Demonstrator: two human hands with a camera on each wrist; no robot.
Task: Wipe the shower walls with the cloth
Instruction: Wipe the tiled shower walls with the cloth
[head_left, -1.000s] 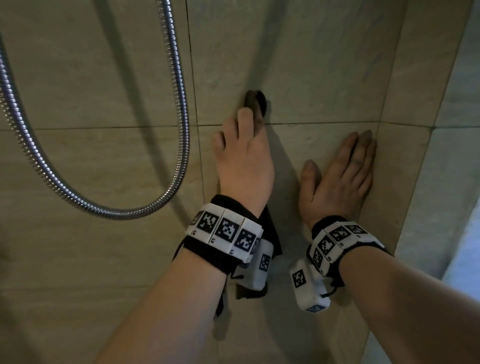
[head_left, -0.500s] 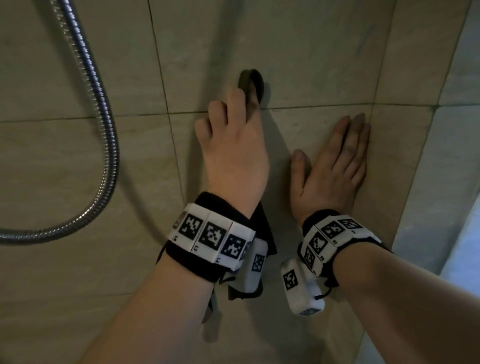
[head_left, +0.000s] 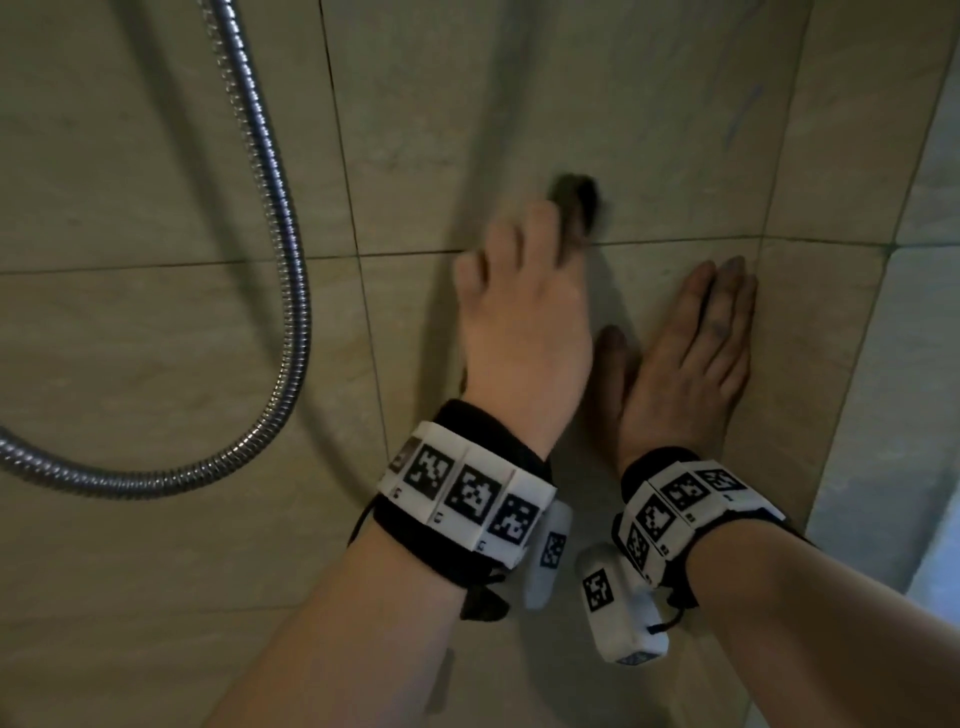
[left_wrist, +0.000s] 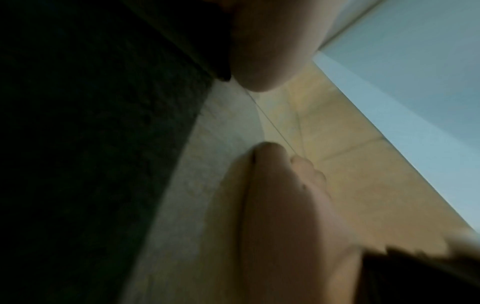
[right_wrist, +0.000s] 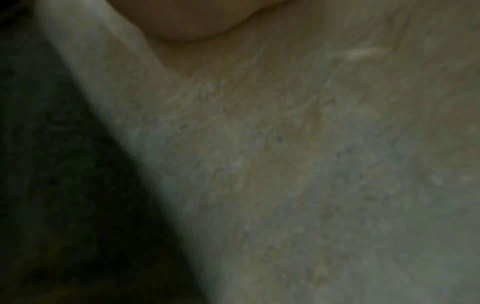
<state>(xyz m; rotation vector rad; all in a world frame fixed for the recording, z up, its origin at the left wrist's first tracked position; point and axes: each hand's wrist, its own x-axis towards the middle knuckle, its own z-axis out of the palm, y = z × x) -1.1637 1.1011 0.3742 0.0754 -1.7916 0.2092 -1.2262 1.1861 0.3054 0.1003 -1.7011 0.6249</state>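
A dark cloth (head_left: 579, 200) lies against the beige tiled shower wall (head_left: 649, 104) under my left hand (head_left: 519, 260). The hand presses it to the tile, and its motion blurs it. One end of the cloth pokes out past the fingertips and another hangs below the wrist. In the left wrist view the cloth (left_wrist: 91, 144) fills the dark left side. My right hand (head_left: 696, 353) lies flat on the wall just right of it, fingers straight and together, holding nothing. That hand (left_wrist: 280, 205) also shows in the left wrist view. The right wrist view shows only close tile (right_wrist: 311, 164).
A metal shower hose (head_left: 291, 291) hangs in a loop on the left of the wall. The inner corner and a side wall (head_left: 841, 312) stand just right of my right hand. A pale panel edge (head_left: 935, 519) is at far right.
My left hand has slid the cloth to the right, closer to my right hand. The right hand stays flat in the same spot. The view has swung, shifting the hose.
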